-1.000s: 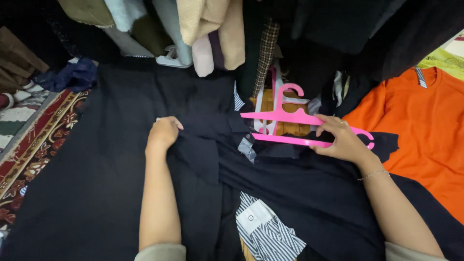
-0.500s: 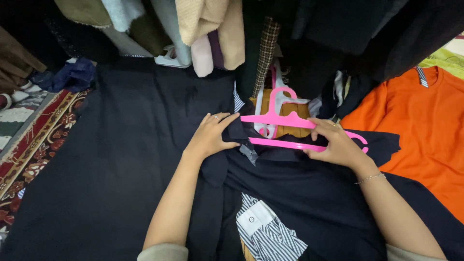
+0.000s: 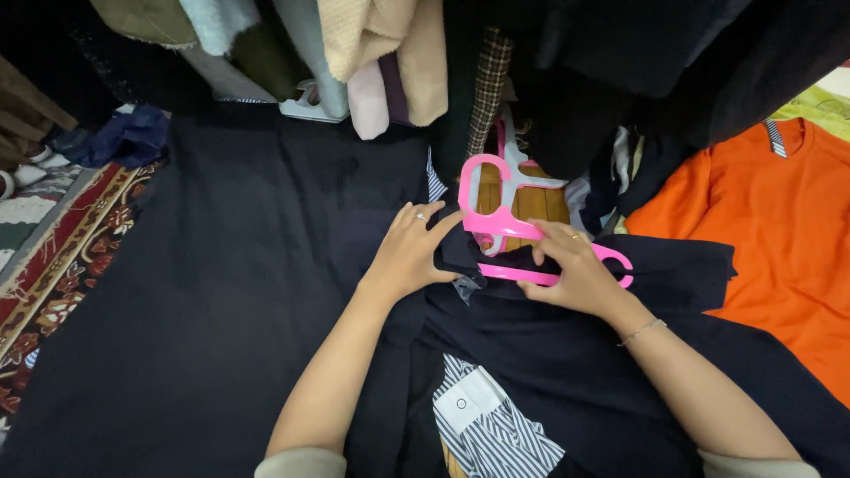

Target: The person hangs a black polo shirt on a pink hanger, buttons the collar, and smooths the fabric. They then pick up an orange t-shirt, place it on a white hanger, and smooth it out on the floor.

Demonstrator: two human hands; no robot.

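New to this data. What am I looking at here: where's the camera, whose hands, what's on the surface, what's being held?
There is no machine here: a person works with two bare hands, and the single camera sits on their head, looking down. The left hand rests on the collar area of a dark garment spread out below. The right hand holds a pink plastic hanger lying on that garment. Under it shows a striped shirt with a white tag. A large dark cloth covers the left side, an orange shirt lies on the right, a patterned rug is at far left, and hung clothes fill the top.
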